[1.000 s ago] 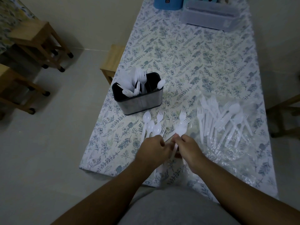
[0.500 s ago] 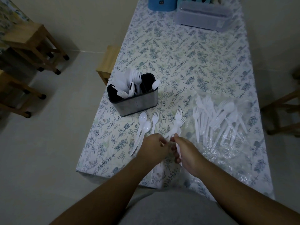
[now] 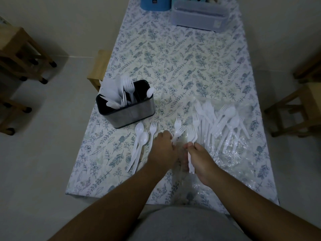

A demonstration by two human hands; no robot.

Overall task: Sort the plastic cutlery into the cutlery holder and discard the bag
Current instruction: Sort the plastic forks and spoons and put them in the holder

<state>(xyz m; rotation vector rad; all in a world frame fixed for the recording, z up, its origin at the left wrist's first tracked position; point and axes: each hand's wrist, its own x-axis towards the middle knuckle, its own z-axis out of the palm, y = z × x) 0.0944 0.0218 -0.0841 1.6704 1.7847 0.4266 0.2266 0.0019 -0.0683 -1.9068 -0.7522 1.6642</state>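
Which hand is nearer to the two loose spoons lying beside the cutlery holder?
Left. The left hand sits just right of the two spoons, with one fork between them. The right hand is farther right, gripping a bunch of forks near the bag.

- I'm standing in what looks like a home dining area, at a long table (image 3: 182, 54) covered with a leaf-printed cloth.
- Plain wooden stools (image 3: 22, 54) stand on the pale tiled floor on both sides of me, and another one (image 3: 99, 66) is tucked against the table's left edge.
- At the far end sit a lidded plastic storage box (image 3: 199, 16) and a blue container (image 3: 154, 4), ordinary household things.
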